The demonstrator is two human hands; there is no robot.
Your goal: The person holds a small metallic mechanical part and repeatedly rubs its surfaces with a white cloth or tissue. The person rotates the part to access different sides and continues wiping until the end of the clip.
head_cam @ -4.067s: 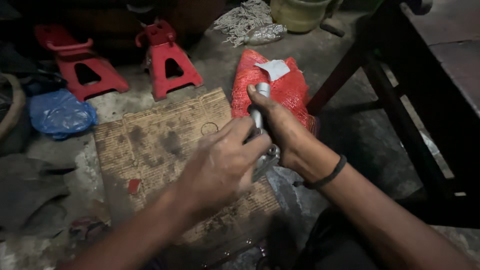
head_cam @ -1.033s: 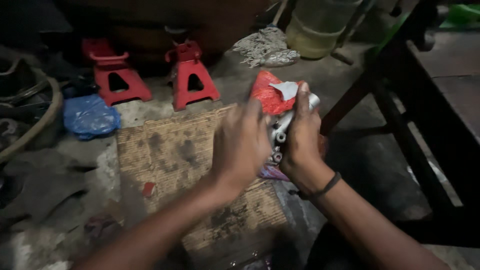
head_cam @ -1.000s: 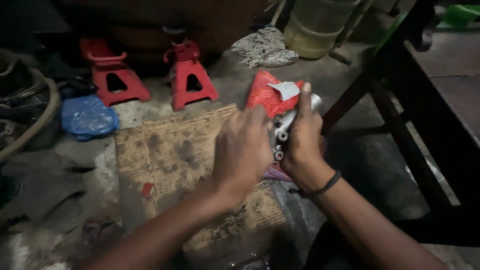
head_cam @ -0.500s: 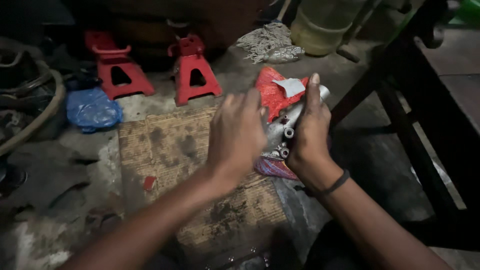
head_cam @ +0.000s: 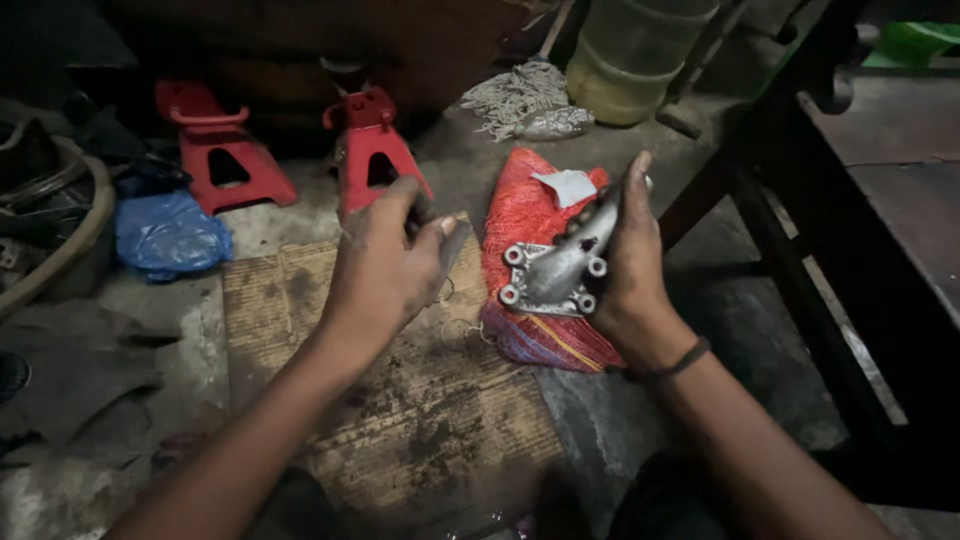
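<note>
The right hand grips a grey cast-metal bracket with four bolt holes above the red mesh sack at the stained brown cardboard sheet's right edge; the left hand, fingers curled narrow around something small and unclear, hovers over the sheet's far edge, bare cardboard below

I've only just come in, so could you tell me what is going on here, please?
A person crouched over a workshop floor holds a grey metal bracket with bolt holes in the right hand. The left hand is apart from it, closed over something small I cannot make out. Below lie stained cardboard and a red mesh sack; two red jack stands stand behind.
</note>
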